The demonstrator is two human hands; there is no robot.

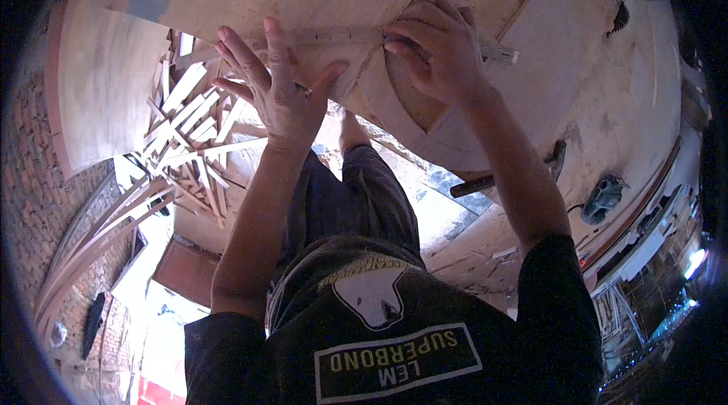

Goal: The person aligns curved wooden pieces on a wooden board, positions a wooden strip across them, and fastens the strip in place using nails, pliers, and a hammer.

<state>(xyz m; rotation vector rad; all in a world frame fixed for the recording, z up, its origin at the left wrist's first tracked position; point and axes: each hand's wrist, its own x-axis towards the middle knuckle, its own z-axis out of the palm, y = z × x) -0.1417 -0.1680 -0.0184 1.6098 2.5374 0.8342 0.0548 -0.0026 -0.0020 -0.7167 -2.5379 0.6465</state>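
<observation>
A broad, pale wooden worktop (607, 102) spreads under the arms, dusty and scuffed, with a dark toothed blade (618, 18) showing at its far right. A dark power tool (604, 199) sits on the right side, and a dark angled bar (474, 186) lies closer to the right forearm. To the left, a brick wall (30, 132) rises behind a large leaning board (110, 86), and a jumbled heap of wood offcuts (193, 132) catches bright light. A narrow strip (326, 37) lies on the wood ahead of the person, between and beyond the hands; its long axis runs side to side, across the body, one way toward the offcuts and the other under the right hand (440, 52), near a curved wooden piece (402, 120). The left hand (280, 94) is spread wide, thumb well away from the fingers, close to the strip; contact is unclear. The right hand's fingers curl down at the strip, but what they pinch, if anything, cannot be told.
</observation>
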